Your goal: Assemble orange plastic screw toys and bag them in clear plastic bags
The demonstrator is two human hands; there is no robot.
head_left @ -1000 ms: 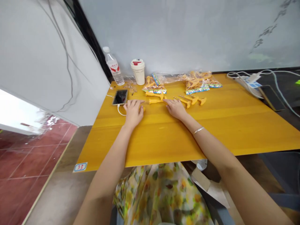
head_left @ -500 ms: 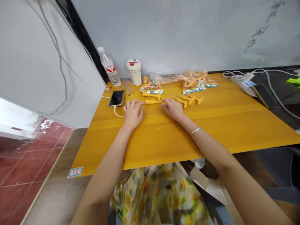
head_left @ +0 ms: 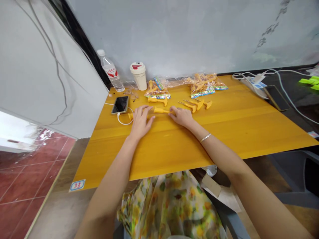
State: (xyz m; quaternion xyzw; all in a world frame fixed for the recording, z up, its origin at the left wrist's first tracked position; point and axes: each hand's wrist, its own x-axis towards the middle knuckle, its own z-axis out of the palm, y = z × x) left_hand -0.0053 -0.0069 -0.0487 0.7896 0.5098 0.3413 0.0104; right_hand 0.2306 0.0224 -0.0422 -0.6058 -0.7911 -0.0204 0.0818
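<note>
Fingers (head_left: pixel 144 109) of my left hand (head_left: pixel 141 122) lie open across a yellow plastic piece (head_left: pixel 130 116) near the desk's (head_left: pixel 199 139) far edge; my right hand (head_left: pixel 181 117) rests open, fingertips (head_left: pixel 172 113) against a yellow toy screw (head_left: pixel 161 110).

Left hand (head_left: pixel 141 123), right hand (head_left: pixel 181 117), on yellow plastic piece (head_left: pixel 160 110)

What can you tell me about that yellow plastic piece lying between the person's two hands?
The yellow plastic piece is a slim, rod-like part with a ridged-looking shaft, opaque and matte, lying flat on the golden wooden tabletop. Its right end touches the right hand at the fingertips. Its left end runs toward the left hand, but whether it passes beneath cannot be told.
</note>
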